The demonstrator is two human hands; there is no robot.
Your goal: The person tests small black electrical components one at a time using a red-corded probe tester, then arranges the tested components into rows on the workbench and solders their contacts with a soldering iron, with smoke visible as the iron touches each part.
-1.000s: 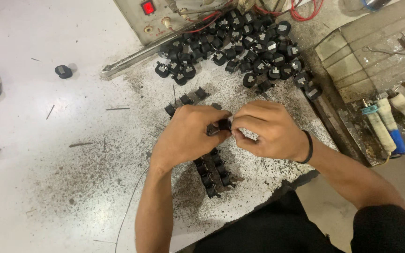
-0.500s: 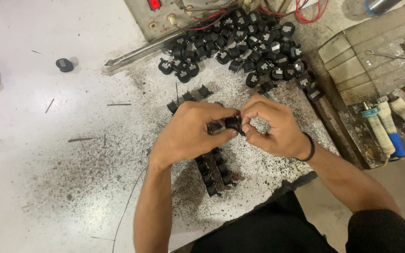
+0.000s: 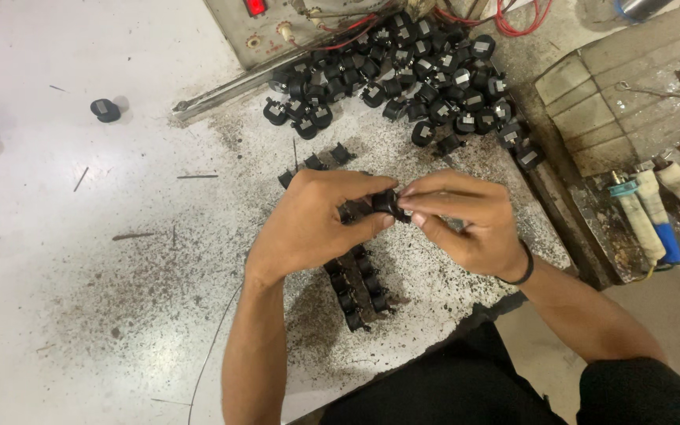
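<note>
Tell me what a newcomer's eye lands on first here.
First, the two hands meeting mid-table: the left hand and right hand pinch one small black part between their fingertips. Next, the big heap of black parts at the table's far edge, and the two neat rows of parts just below the hands.

One camera sits on the person's head and looks steeply down over the counter (image 3: 80, 236), close enough that both forearms fill the lower middle. The counter's near edge crosses the bottom right, and the person's lap lies just below.
</note>
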